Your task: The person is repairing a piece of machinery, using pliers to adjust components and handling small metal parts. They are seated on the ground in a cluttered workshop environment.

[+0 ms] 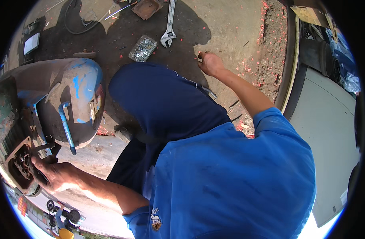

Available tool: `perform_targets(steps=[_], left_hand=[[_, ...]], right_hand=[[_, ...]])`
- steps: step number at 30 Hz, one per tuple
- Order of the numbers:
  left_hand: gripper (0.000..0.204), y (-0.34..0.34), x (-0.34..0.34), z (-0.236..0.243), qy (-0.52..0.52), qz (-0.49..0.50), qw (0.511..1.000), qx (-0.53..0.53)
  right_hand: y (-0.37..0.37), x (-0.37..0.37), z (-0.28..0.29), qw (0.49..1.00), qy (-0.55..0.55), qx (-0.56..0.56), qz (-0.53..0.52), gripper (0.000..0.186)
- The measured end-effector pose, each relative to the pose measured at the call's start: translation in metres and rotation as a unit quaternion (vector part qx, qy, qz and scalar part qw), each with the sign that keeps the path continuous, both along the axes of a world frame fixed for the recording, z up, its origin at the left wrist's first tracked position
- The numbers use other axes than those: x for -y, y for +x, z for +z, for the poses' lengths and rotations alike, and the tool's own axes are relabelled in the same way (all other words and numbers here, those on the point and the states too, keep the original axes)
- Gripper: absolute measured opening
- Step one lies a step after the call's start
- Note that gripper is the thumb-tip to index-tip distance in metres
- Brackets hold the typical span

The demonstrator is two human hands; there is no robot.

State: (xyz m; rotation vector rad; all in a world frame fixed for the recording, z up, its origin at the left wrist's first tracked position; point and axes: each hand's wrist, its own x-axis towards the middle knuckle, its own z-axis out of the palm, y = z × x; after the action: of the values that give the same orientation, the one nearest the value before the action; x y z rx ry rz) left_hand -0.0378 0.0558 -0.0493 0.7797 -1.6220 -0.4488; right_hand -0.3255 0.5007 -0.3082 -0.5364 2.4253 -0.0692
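Note:
At the far left, my left hand (53,174) is at the open, rusty rectangular housing (30,142) of a machine. Its thumb and fingers are closed by the opening's edge; whatever they grip is hidden. Dirty metal parts show inside the opening. My right hand (211,63) hangs over the ground past my knee, its fingers curled together; anything in them is too small to name. Left of that hand lie a large adjustable wrench (169,34) and a clear tray of nuts, bolts and washers (142,48).
Beside my left arm stands a worn tank (85,75) with blue paint, and a blue bent handle (66,126) before it. A rusty square cover (147,8) and a hose (67,20) lie farther off. A grey panel (326,139) is at right; a motorcycle (63,215) shows lower left.

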Motion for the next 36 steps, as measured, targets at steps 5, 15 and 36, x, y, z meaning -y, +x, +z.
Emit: perform_targets(steps=[5,15,36], left_hand=[[0.022,-0.015,-0.018,0.015,0.125,0.04,0.991,-0.023],[0.016,-0.02,-0.043,0.025,0.276,0.054,0.96,0.01],[0.026,-0.001,-0.035,0.026,0.217,-0.018,0.973,0.071]], right_hand=[[0.105,-0.072,-0.083,0.987,0.062,0.147,0.011,0.054],[0.06,-0.056,-0.134,0.98,0.064,0.107,0.156,0.053],[-0.081,0.141,0.083,0.623,-0.503,0.458,-0.386,0.055]])
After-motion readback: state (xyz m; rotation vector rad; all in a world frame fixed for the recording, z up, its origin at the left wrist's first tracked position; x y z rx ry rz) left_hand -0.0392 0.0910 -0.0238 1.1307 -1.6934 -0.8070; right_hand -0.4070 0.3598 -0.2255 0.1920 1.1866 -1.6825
